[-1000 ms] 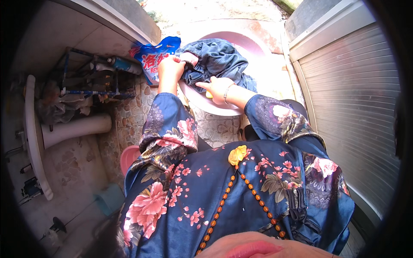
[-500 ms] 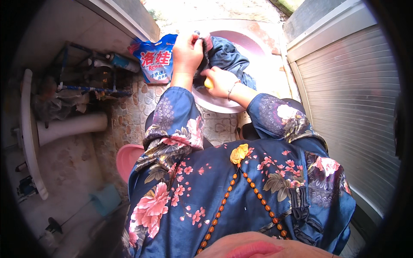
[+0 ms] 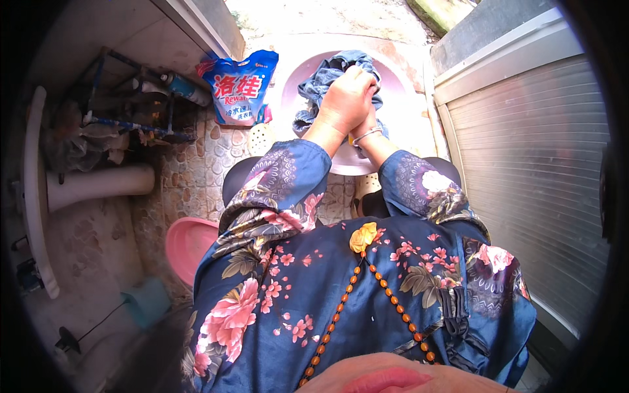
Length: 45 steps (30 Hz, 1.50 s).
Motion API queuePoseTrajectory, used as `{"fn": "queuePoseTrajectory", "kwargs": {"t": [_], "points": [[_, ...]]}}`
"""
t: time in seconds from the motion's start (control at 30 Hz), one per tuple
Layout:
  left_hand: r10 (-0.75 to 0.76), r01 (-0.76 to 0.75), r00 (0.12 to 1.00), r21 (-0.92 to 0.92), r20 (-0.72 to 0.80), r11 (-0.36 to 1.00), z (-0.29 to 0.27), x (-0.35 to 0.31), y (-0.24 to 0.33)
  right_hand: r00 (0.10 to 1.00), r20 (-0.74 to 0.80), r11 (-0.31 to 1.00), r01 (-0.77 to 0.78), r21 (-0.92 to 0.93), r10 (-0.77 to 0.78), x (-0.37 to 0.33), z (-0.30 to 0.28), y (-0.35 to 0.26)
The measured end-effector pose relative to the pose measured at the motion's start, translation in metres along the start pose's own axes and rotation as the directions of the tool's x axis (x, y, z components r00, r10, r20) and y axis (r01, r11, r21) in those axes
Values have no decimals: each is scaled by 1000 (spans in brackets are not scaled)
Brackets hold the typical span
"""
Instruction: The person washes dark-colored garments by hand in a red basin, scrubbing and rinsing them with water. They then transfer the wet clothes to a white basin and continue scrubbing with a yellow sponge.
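A wet blue denim garment [image 3: 316,87] is bunched up in a pale pink basin [image 3: 288,92] in front of me. My left hand [image 3: 347,103] is closed on the garment's upper part, back of the hand upward. Pressed close against it is my right hand [image 3: 368,123], with a bangle on its wrist. The left hand covers most of the right fingers. They look curled in, but what is in them is hidden. A blue bag of washing powder [image 3: 237,88] stands upright just left of the basin.
A pink tub [image 3: 190,247] sits on the stone-patterned floor to my left. Beyond it are a white pedestal [image 3: 101,187], a rack [image 3: 141,124] with bottles and a light-blue container [image 3: 147,302]. A ribbed panel [image 3: 524,157] bounds the right side. My feet flank the basin's near side.
Both hands have come together, moving right over the basin. The garment has shifted and bunched beneath them. The yellow bar seen in my right hand earlier is now mostly or wholly hidden.
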<state>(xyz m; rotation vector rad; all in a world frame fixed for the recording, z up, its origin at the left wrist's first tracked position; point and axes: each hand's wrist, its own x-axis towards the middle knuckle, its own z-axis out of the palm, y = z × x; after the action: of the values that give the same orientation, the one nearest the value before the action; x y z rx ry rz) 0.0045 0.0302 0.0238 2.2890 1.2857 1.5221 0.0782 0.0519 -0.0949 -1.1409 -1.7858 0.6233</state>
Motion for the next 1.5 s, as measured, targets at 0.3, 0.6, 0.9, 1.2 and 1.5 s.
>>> {"fn": "queuePoseTrajectory", "kwargs": {"t": [0.3, 0.6, 0.9, 1.2, 1.5], "points": [[-481, 444, 873, 267, 87, 855, -62, 17, -50, 872, 304, 499, -473, 727, 384, 29, -101, -52], [-623, 471, 582, 408, 523, 782, -40, -23, -75, 949, 273, 280, -308, 909, 159, 31, -164, -117], [-484, 424, 619, 255, 618, 869, -46, -20, -31, 938, 337, 59, -342, 938, 86, 32, -175, -75], [-460, 462, 887, -71, 42, 884, -100, 4, -74, 800, 480, 69, -536, 842, 361, 41, -180, -23], [-403, 344, 861, 228, 309, 911, -61, -49, -75, 758, 211, 708, -651, 274, 617, 40, -139, 0]]}}
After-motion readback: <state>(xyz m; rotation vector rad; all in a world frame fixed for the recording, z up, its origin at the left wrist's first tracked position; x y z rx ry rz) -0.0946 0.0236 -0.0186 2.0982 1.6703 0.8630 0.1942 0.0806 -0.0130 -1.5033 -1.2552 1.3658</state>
